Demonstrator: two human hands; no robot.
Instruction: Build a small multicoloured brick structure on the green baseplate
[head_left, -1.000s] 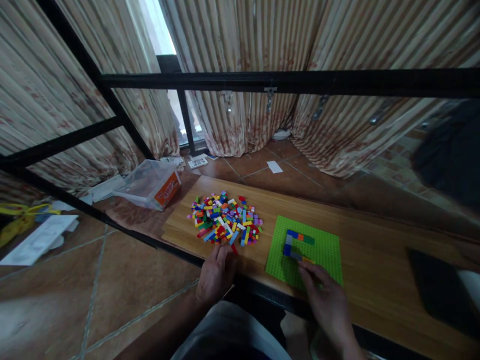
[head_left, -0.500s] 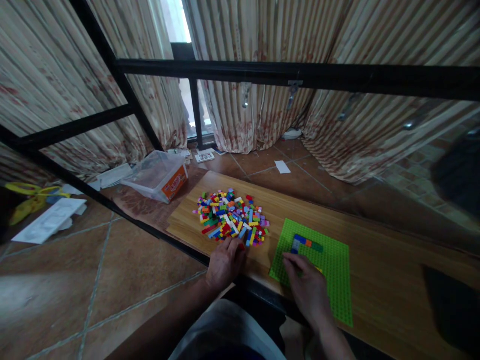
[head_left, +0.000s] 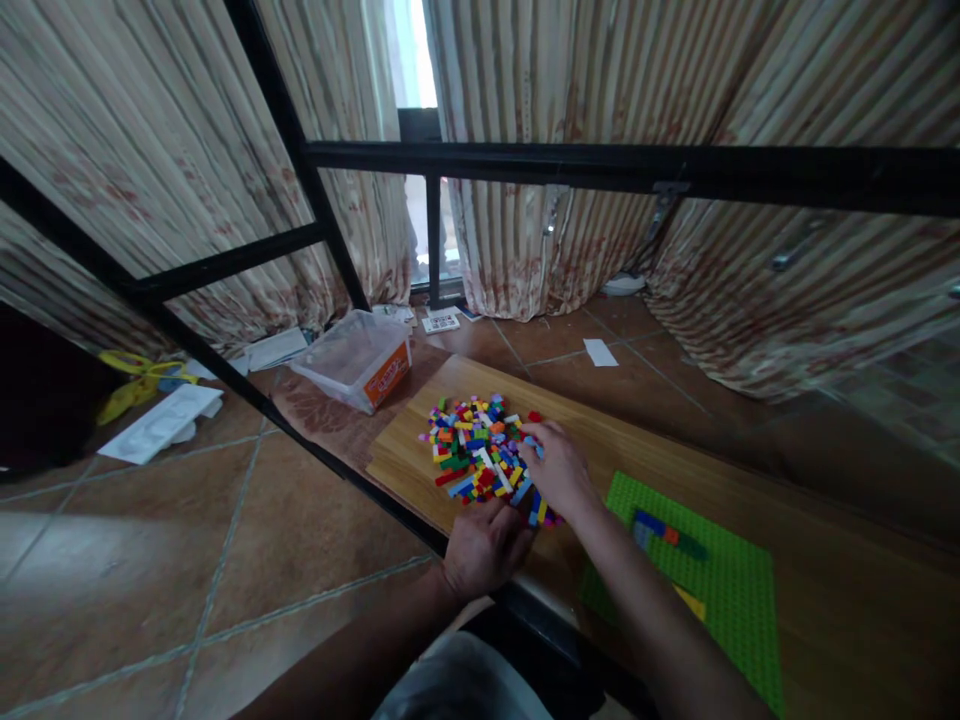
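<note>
A heap of small coloured bricks (head_left: pixel 472 450) lies on the wooden table top (head_left: pixel 420 455). My right hand (head_left: pixel 556 470) reaches over the right side of the heap, fingers curled down among the bricks; what they pinch is hidden. My left hand (head_left: pixel 484 548) rests at the table's near edge just below the heap, fingers curled under, touching the nearest bricks. To the right lies a green baseplate (head_left: pixel 731 600) with a short row of blue, orange and green bricks (head_left: pixel 664 532) and a yellow brick (head_left: pixel 691 602) on it.
A clear plastic box with an orange label (head_left: pixel 360 358) stands on the table's far left corner. A black metal frame (head_left: pixel 525 165) crosses in front of striped curtains. Papers and a yellow object (head_left: pixel 139 375) lie on the tiled floor at the left.
My right hand has left the green baseplate and moved left onto the brick heap. The left hand stays at the heap's near edge. The view has shifted, so everything sits further right.
</note>
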